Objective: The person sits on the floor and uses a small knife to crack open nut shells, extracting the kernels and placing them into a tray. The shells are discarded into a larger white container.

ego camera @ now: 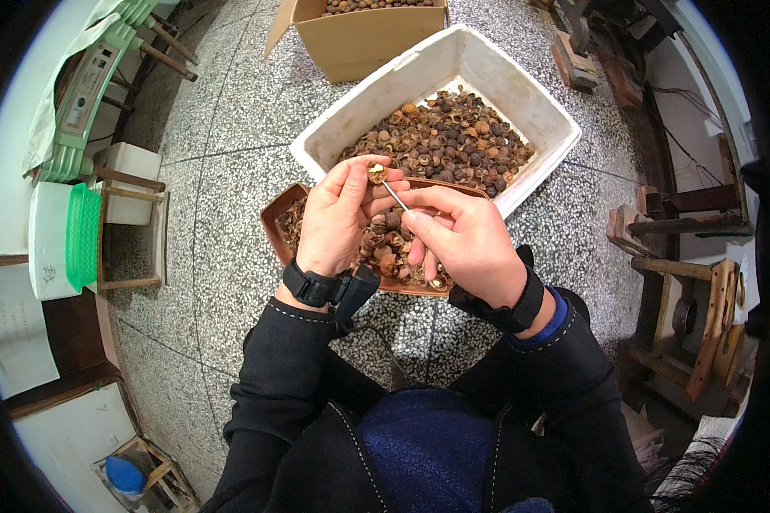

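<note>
Between the thumb and fingers of my left hand [339,215] is a piece of cracked walnut [376,171], with pale kernel showing in its brown shell. My right hand [465,237] grips a thin metal pick [394,195], its tip at the lower edge of the nut. Most of the pick's handle is hidden inside my fingers. Both hands hover over a reddish-brown plastic tray [274,221] holding several nuts [385,240] and broken shells. Just beyond it, a white foam box [359,106] contains a heap of brown nuts and shell pieces [449,144].
A cardboard box [372,40] of round nuts stands at the back. On the left are a green plastic basket [83,237] and a wooden stool frame [131,282]. Wooden stands [709,327] line the right side. Speckled terrazzo floor [244,115] surrounds the containers.
</note>
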`<control>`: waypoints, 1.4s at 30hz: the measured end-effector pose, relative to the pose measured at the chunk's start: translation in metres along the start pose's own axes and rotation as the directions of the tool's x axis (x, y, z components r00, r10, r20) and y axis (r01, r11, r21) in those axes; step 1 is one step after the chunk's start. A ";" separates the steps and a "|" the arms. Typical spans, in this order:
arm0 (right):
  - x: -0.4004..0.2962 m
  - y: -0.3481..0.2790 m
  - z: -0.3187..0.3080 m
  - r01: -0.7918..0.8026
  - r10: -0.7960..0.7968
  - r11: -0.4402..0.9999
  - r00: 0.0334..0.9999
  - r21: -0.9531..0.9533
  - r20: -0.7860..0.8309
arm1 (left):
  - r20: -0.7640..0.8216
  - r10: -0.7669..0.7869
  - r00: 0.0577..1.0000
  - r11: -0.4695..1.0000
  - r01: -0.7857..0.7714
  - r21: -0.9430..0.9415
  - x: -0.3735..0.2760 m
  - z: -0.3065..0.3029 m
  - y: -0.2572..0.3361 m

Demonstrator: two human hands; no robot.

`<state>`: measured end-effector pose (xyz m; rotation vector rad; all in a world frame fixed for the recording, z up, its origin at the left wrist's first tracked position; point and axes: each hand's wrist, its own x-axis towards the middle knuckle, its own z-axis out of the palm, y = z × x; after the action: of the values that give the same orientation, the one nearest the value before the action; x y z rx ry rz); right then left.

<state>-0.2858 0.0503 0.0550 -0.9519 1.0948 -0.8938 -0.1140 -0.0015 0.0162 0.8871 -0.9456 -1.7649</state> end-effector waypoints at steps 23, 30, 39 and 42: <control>-0.004 -0.007 -0.007 -0.065 0.065 0.995 0.998 0.077 0.005 | 0.010 0.059 0.998 0.977 -0.060 0.207 -0.006 0.012 0.001; -0.002 0.004 0.005 0.072 -0.057 0.989 0.991 0.125 -0.119 | -0.072 0.049 0.996 0.998 -0.047 0.029 -0.001 0.018 -0.008; 0.004 0.005 0.020 0.112 -0.089 0.983 0.984 0.147 -0.153 | -0.154 0.018 0.988 0.982 -0.047 -0.185 0.001 0.019 -0.010; 0.002 0.001 0.022 0.119 -0.099 0.986 0.981 0.118 -0.166 | -0.152 0.009 0.988 0.973 -0.044 -0.228 0.001 0.017 -0.011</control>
<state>-0.2641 0.0526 0.0577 -0.8523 1.1143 -1.1327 -0.1337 0.0042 0.0137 0.8388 -0.6370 -1.7179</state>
